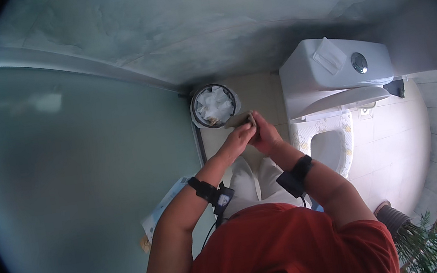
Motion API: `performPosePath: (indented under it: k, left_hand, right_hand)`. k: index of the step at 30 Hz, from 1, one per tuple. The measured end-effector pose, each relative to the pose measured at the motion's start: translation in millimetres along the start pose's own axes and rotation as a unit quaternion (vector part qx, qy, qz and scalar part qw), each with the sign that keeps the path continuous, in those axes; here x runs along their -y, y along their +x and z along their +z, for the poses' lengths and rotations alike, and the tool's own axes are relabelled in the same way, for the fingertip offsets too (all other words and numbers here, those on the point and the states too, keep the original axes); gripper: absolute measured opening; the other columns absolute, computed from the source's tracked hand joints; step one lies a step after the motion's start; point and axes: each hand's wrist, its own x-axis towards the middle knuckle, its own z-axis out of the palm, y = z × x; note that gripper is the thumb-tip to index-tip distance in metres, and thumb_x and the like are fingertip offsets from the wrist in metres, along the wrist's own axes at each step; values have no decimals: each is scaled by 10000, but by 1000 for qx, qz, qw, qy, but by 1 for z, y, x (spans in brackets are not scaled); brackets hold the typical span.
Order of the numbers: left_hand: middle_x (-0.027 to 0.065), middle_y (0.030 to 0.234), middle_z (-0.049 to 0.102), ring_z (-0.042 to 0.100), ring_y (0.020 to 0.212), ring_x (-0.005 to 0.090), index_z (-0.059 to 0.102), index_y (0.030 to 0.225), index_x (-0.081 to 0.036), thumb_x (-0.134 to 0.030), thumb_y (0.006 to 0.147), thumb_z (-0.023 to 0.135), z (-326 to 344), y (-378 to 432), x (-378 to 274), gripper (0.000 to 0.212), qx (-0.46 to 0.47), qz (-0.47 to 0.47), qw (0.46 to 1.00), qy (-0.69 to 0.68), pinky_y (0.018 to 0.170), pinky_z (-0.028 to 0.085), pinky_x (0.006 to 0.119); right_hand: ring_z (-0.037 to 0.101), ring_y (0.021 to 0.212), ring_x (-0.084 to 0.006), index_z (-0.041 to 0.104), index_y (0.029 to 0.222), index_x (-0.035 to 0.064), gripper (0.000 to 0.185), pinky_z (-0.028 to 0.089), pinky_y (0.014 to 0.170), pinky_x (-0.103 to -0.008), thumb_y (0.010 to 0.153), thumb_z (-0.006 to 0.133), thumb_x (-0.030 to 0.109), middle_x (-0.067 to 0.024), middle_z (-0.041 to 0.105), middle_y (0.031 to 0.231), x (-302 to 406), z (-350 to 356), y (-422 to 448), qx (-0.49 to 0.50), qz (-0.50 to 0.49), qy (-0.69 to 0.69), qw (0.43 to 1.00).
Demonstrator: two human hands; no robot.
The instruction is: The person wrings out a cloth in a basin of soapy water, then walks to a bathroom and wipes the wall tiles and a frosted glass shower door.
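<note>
Both hands are together in front of my legs, close to the bin. Between them is a folded greyish-beige cloth (240,119), its flat end sticking out to the left towards the bin. My left hand (239,140) grips its lower side with bent fingers. From the right, my right hand (266,133) closes around its other end, and its fingers are partly hidden. Just beyond the cloth stands a round waste bin (195,116) with a dark rim and a plastic liner. Crumpled white tissues (215,103) fill it.
To the right is a white toilet with a patterned seat cover (347,156) and raised lid (346,99). A tissue pack (330,56) lies on its cistern (298,70) beside the flush button (359,63). A frosted glass panel (92,153) borders the left. A potted plant (422,240) stands lower right.
</note>
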Motion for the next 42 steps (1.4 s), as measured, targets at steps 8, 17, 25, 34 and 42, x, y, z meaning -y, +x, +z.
performPosePath:
  k: [8,17,25,34,42]
  left_hand:
    - [94,1184,603,592,1040,188,518,1270,-29,-351,956,469,-96,-4,42,452,-179,-31,972,-152,859,473,311]
    - [79,1129,631,616,968,166,546,1231,-29,-307,941,472,-143,-43,188,408,-263,-184,940,-112,803,485,299]
    - [94,1130,635,626,956,176,544,1233,-28,-267,947,468,-127,-66,274,381,-278,-230,923,-136,792,487,293]
    - [77,1089,652,636,909,154,566,1205,-47,-253,948,470,-123,-101,289,344,-311,-245,908,-141,742,488,259]
    - [79,1086,654,639,893,146,558,1221,-45,-230,951,475,-141,-101,295,338,-333,-209,909,-138,739,491,261]
  right_hand:
    - [515,1165,-293,485,1235,-5,417,389,1033,-468,964,326,269,-153,538,1248,29,-11,73,-93,-127,131,979]
    - [472,1200,-331,474,1251,-7,350,401,1020,-503,972,320,137,-169,492,1288,190,97,146,-41,-245,66,966]
    - [485,1182,-361,487,1257,28,356,437,967,-520,950,360,156,-174,493,1300,153,-3,310,-193,-197,72,959]
    - [520,1113,-325,508,1187,21,334,447,952,-481,935,359,181,-139,527,1241,187,-6,270,-126,-189,69,972]
    - [460,1200,-312,477,1260,39,400,378,1008,-497,917,383,223,-166,475,1303,237,5,227,-203,-429,47,879]
